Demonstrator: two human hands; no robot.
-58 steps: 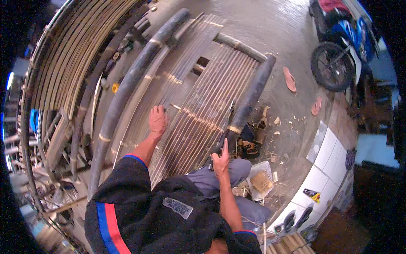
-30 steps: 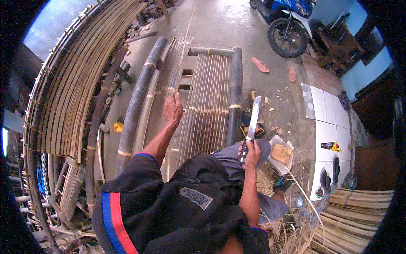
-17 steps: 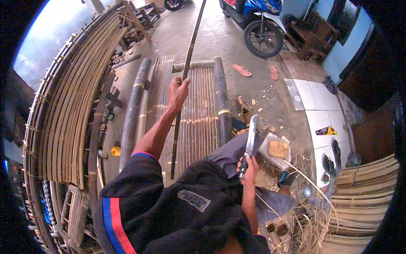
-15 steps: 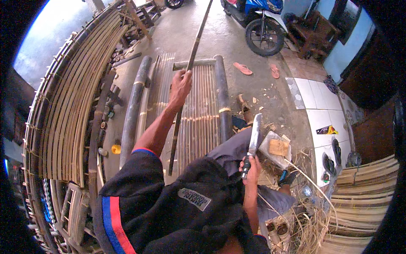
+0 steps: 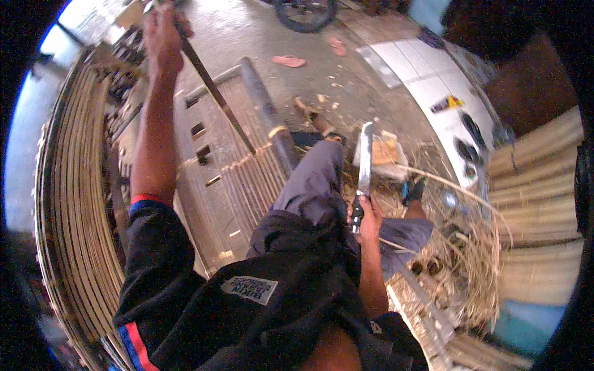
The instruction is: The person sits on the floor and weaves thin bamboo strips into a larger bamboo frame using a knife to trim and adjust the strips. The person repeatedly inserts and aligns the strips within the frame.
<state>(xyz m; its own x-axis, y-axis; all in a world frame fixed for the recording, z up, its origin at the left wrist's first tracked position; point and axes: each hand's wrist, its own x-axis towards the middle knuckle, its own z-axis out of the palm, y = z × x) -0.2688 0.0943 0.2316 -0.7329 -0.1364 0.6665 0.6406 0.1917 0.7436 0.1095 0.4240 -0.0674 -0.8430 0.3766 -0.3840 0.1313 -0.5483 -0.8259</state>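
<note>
My left hand [image 5: 164, 40] is stretched out to the far left, its fingers closed around one end of a long dark bamboo strip [image 5: 215, 93]. The strip slants down to the right, its lower end over a slatted bamboo bench [image 5: 229, 191]. Whether that end touches the slats I cannot tell. Low at the right, beside my thigh, my right hand [image 5: 369, 217] grips a knife by its black handle. The knife's long, broad blade [image 5: 365, 154] points up and away from me, apart from the strip.
A slatted bamboo panel [image 5: 74, 204] curves along the left. Wood shavings [image 5: 473, 260] pile up at my right, near stacked bamboo strips [image 5: 532, 216]. A wooden block [image 5: 383, 151] lies beyond the knife. Pink sandals [image 5: 289, 60] and a motorbike wheel [image 5: 304, 12] are farther off.
My left hand has moved far out to the left with the strip, which now slants the other way. The view has turned and shifted. My right hand still holds the knife much as before.
</note>
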